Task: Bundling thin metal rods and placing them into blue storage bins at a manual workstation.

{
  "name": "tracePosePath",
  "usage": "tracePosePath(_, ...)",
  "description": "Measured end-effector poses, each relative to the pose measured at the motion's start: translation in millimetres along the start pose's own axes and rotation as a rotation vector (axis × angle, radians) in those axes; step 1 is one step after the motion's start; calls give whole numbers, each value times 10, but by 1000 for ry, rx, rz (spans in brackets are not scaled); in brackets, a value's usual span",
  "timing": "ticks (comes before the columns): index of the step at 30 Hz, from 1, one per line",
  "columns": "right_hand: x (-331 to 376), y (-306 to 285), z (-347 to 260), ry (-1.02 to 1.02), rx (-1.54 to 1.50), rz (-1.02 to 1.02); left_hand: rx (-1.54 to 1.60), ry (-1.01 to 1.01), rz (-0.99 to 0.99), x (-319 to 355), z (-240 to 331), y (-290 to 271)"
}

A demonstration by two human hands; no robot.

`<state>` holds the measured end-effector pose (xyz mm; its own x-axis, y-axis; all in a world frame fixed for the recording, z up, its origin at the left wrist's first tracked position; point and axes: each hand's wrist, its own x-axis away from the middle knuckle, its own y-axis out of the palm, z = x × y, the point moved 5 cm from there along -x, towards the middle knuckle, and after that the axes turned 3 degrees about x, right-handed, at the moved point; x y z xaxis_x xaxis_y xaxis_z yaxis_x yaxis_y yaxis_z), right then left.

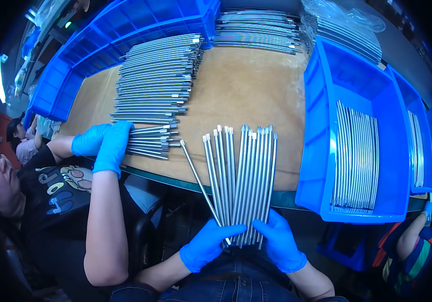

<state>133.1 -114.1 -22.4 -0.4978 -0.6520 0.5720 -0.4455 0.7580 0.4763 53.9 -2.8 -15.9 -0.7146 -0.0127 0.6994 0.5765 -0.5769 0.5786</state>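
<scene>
A fanned bundle of slim silver metal rods (254,176) extends from between the blue-gloved left hand (207,246) and right hand (280,243), both curled around its near end; its long axis points away from the person, toward the brown worktop (246,83).

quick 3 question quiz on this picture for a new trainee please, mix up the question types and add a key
1. True or false: the left hand alone holds the rod bundle, while the right hand is empty.
2. Fill in: the splayed rod slants out from the bundle on its ____ side.
3. How do the binned rods lie in the blue bin nearest the right hand?
A. Crossed in a heap
B. Side by side
C. Each wrapped in paper

Key: 1. False, both hands hold it. 2. Left. 3. B.
</scene>
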Motion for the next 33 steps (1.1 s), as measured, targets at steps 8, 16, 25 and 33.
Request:
tracePosePath(8, 16, 118, 14, -27, 62, 5, -89, -1, -7, 59, 88, -107)
tracePosePath(16, 15, 186, 108, -106, 40, 24, -175, -1, 59, 114, 82, -241)
tracePosePath(25, -15, 135, 137, -66, -19, 4, -1319, 723, -32, 278, 125, -326)
tracePosePath(33, -63, 200, 157, -3, 19, -13, -1090, 657, -27, 195, -27, -546)
